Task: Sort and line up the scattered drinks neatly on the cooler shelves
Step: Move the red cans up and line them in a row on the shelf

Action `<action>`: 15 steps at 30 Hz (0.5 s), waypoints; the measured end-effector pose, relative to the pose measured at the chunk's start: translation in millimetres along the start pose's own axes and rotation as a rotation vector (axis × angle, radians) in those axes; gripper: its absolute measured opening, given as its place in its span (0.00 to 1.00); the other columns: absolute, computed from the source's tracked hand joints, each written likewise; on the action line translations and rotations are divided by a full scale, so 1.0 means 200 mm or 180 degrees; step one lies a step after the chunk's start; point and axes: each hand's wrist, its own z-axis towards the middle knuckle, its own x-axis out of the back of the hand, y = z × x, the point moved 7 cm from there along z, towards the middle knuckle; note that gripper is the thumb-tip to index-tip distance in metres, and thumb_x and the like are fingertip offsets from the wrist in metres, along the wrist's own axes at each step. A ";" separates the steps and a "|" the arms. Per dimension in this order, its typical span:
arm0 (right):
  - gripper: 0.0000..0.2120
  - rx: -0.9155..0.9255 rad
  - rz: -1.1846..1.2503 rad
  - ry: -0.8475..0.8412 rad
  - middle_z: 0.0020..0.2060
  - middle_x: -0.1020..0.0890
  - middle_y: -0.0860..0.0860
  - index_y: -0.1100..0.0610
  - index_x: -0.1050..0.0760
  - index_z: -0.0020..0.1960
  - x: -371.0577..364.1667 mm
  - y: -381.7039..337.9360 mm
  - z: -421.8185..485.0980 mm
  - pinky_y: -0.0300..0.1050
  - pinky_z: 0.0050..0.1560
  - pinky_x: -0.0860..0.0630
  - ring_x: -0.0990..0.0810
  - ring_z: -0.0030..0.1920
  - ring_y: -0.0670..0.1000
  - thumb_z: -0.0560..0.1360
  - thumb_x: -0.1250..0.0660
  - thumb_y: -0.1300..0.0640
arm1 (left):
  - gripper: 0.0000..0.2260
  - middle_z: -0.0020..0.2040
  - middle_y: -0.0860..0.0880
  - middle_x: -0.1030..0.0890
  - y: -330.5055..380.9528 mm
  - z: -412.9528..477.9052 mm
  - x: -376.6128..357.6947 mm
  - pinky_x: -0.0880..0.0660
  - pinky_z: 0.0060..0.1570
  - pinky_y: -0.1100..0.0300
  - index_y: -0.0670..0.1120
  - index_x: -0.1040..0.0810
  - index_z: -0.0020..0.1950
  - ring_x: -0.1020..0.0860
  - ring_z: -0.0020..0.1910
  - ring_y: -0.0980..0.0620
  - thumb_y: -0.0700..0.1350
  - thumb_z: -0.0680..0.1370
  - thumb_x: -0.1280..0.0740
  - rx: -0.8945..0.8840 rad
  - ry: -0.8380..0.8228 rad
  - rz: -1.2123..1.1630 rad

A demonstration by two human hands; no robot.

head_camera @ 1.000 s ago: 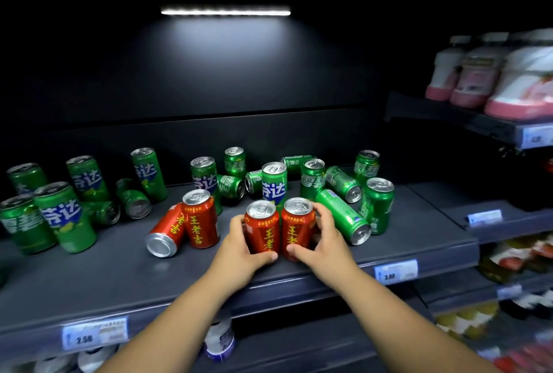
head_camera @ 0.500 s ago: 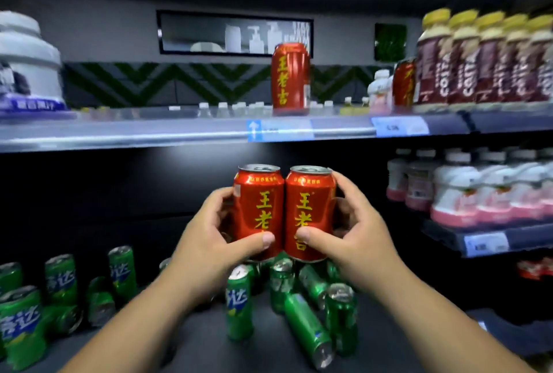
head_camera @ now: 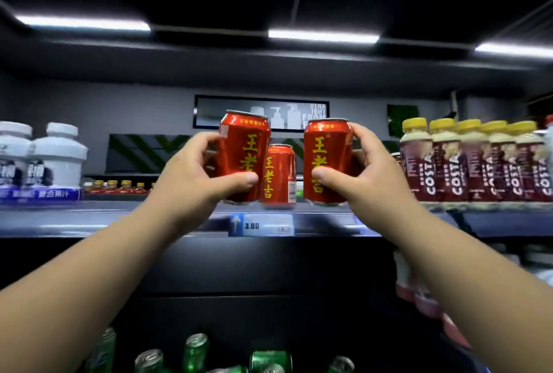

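Both arms are raised to the upper shelf (head_camera: pixel 89 220). The left hand (head_camera: pixel 191 175) is wrapped around one red can (head_camera: pixel 244 154), slightly tilted; the right hand (head_camera: pixel 362 172) grips another red can (head_camera: pixel 327 160), upright. Between the hands, a third red can (head_camera: pixel 279 175) stands on the shelf. Right of the right hand stands a row of Costa bottles (head_camera: pixel 478 160); green cans (head_camera: pixel 196 351) lie below both hands.

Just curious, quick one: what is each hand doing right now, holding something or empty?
Left hand: closed on a red can, held upright.
Right hand: closed on another red can, also upright.
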 end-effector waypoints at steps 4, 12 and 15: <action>0.38 -0.0058 -0.0057 0.0058 0.60 0.23 0.45 0.38 0.40 0.73 -0.06 0.09 0.20 0.56 0.58 0.20 0.21 0.59 0.49 0.68 0.25 0.42 | 0.31 0.58 0.52 0.20 -0.13 0.23 -0.01 0.22 0.59 0.46 0.54 0.29 0.65 0.21 0.57 0.51 0.54 0.66 0.20 0.0176 0.0343 0.0181; 0.36 -0.0438 -0.0414 0.0343 0.56 0.26 0.42 0.41 0.41 0.74 -0.14 0.36 0.26 0.49 0.55 0.24 0.23 0.56 0.49 0.71 0.26 0.45 | 0.30 0.57 0.54 0.23 -0.43 0.33 -0.12 0.25 0.59 0.52 0.52 0.32 0.67 0.22 0.55 0.54 0.55 0.70 0.23 0.0777 0.0289 0.0377; 0.37 -0.0584 -0.0695 0.0203 0.56 0.25 0.45 0.42 0.41 0.73 -0.15 0.39 0.27 0.48 0.52 0.27 0.24 0.55 0.51 0.70 0.27 0.43 | 0.26 0.57 0.53 0.21 -0.47 0.34 -0.14 0.24 0.59 0.50 0.53 0.32 0.62 0.21 0.54 0.54 0.56 0.70 0.23 0.0834 0.0070 0.0440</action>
